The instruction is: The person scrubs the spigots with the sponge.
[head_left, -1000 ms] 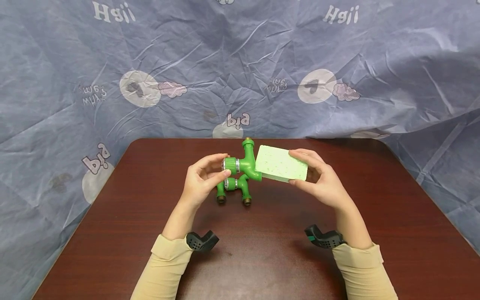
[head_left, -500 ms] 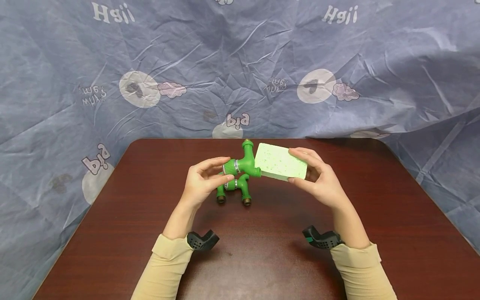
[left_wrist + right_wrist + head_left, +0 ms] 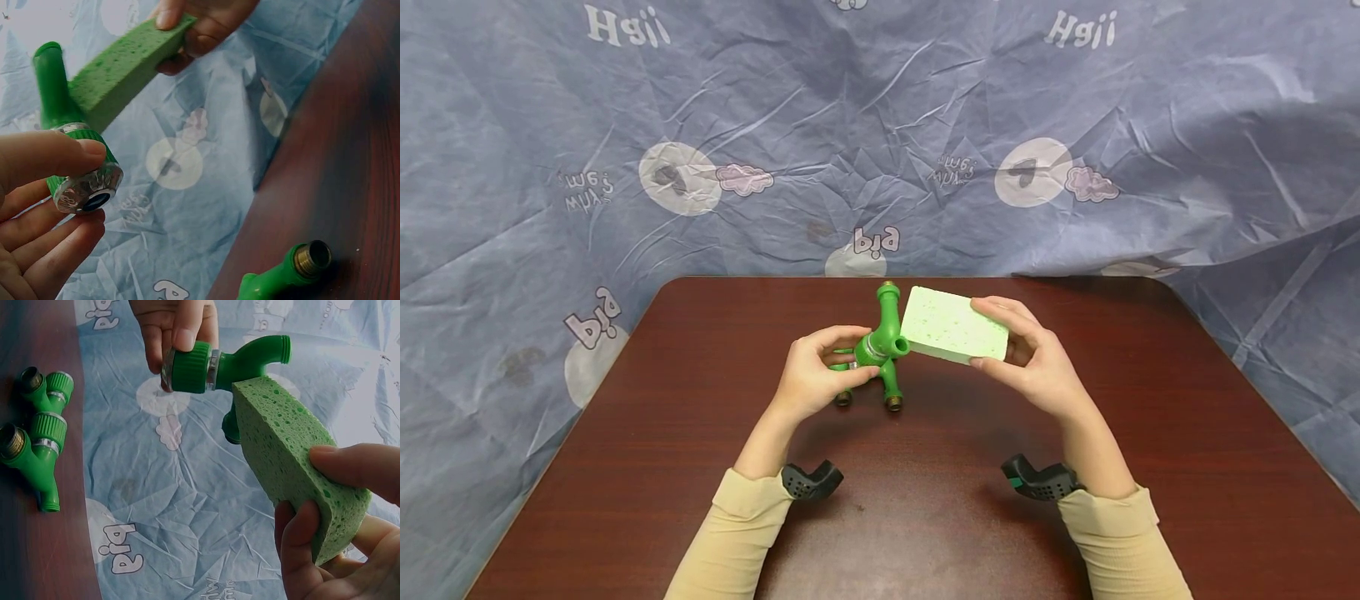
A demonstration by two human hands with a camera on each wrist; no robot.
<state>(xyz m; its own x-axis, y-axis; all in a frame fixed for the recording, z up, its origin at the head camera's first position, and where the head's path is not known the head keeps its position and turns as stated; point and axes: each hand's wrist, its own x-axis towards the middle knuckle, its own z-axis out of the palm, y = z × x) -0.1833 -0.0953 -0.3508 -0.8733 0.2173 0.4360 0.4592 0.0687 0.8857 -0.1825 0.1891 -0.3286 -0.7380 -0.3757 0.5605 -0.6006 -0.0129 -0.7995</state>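
Note:
My left hand (image 3: pixel 816 375) pinches the ribbed knob of a green faucet (image 3: pixel 889 321) between thumb and fingers, holding it above the table. Its spout opening faces roughly toward the head camera, and its threaded inlet points up and away. In my right hand (image 3: pixel 1037 354) is a pale green sponge (image 3: pixel 955 325), gripped at its right end with the thumb on one side and fingers on the other. The sponge's free end (image 3: pixel 250 394) lies against or very close to the faucet body (image 3: pixel 240 365); contact is hard to tell.
Two more green faucets, one with a brass-ended inlet (image 3: pixel 892 403) and one beside it (image 3: pixel 844 398), lie on the dark red-brown table (image 3: pixel 925 500), partly behind the left hand. A wrinkled blue-grey printed cloth (image 3: pixel 880 150) hangs behind the table.
My left hand has turned the faucet so its spout swings from pointing right to facing the camera, and has shifted slightly right and down. The sponge has moved slightly left.

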